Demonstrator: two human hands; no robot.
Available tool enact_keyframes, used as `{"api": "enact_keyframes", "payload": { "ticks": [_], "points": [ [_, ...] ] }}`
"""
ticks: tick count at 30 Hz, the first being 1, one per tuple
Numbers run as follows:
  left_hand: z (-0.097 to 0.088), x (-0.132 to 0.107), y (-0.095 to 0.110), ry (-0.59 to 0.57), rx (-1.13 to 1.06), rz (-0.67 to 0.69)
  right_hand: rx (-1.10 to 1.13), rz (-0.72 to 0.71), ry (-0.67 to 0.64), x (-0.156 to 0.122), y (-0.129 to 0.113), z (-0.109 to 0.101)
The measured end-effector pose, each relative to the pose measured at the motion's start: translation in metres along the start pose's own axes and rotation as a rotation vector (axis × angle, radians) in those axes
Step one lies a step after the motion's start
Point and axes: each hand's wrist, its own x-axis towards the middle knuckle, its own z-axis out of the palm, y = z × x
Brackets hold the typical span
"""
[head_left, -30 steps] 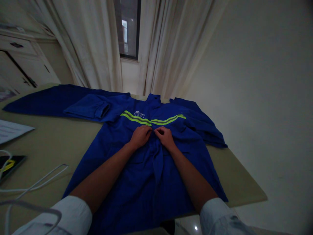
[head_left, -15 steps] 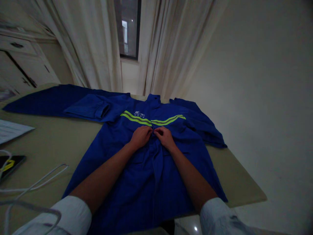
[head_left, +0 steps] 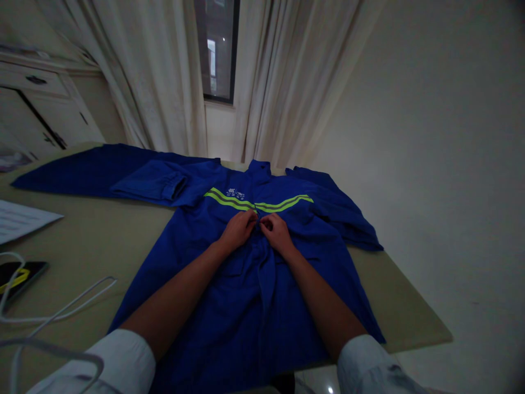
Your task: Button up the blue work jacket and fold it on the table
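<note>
A blue work jacket (head_left: 197, 295) with a yellow-green reflective stripe across the chest lies front side up, collar away from me. At its front opening, just under the stripe, my left hand (head_left: 240, 229) pinches the cloth of the front edge. My right hand (head_left: 276, 231) pinches the opposite side of the same opening, its fingertips almost meeting the left ones. Whatever fastener may sit between the fingertips is too small and dark to make out. Below the hands the front placket runs down in loose folds. White print shows above the stripe on the left.
The jacket rests on a tan table (head_left: 94, 235). Another dark blue garment (head_left: 82, 169) lies at the far left. Nearer are a paper sheet (head_left: 24, 219), a black phone-like object (head_left: 35, 272) and a white cable (head_left: 61, 312). Curtains (head_left: 159, 71) hang behind; a wall (head_left: 443, 164) stands right.
Both hands stay pinched at the front opening with hardly any movement. The whole view has shifted slightly, so things appear a little further right and lower.
</note>
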Motion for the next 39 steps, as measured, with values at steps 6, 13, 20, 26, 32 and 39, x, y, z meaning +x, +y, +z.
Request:
{"api": "enact_keyframes", "payload": {
  "ticks": [6,13,20,26,32,39],
  "points": [
    [0.002,0.0,-0.004,-0.016,-0.063,0.035,-0.018,-0.024,-0.02,0.001,-0.003,-0.003],
    [0.0,0.001,0.0,-0.032,-0.071,-0.019,-0.037,-0.024,-0.06,0.002,-0.004,-0.003],
    [-0.001,0.003,0.001,-0.034,-0.114,-0.015,-0.082,-0.043,-0.05,0.001,-0.005,-0.003],
    [-0.003,0.002,0.004,-0.038,-0.103,-0.044,-0.113,-0.025,-0.063,0.001,-0.005,-0.001],
    [-0.004,0.003,0.007,-0.016,-0.193,-0.086,-0.125,-0.026,-0.065,-0.001,-0.007,-0.001],
    [-0.003,0.002,0.007,-0.003,-0.225,-0.109,-0.169,-0.031,-0.057,0.0,-0.009,-0.002]
  ]
}}
